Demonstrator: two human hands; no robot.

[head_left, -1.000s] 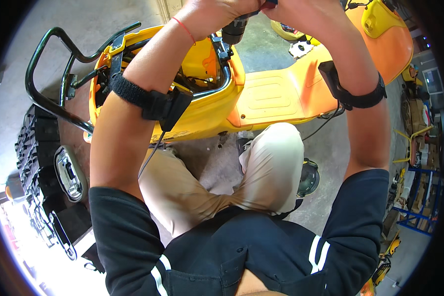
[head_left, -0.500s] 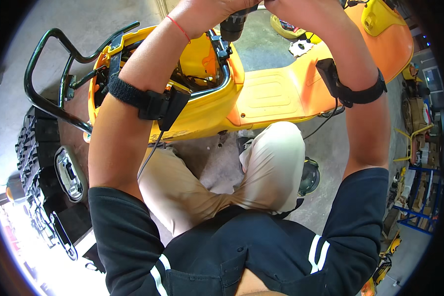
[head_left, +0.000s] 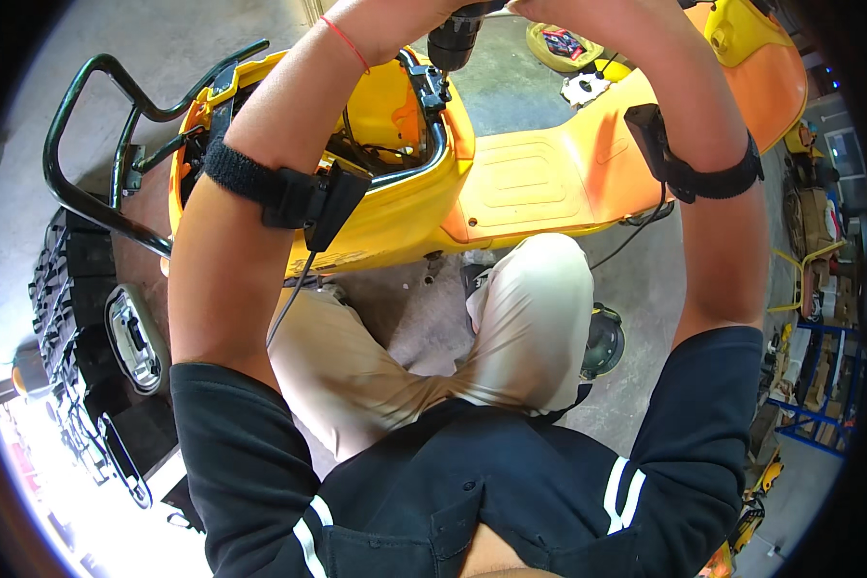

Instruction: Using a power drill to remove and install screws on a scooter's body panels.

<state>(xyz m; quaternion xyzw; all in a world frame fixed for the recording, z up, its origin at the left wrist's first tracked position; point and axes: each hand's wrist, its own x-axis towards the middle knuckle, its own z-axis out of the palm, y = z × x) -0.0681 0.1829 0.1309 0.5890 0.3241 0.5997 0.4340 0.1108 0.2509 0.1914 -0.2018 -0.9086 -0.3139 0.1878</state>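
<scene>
Drill [head_left: 455,40] points down at bracket [head_left: 433,91] on scooter [head_left: 525,188]. Left hand [head_left: 422,12] at drill, right hand [head_left: 561,8] near; both cropped by top edge, can't tell finger state.

The drill [head_left: 455,40], left hand [head_left: 414,12] and right hand [head_left: 561,8] are sliding slightly higher, toward the upper edge, and more of the round yellow object [head_left: 557,64] is showing beside the right forearm [head_left: 660,58].
</scene>
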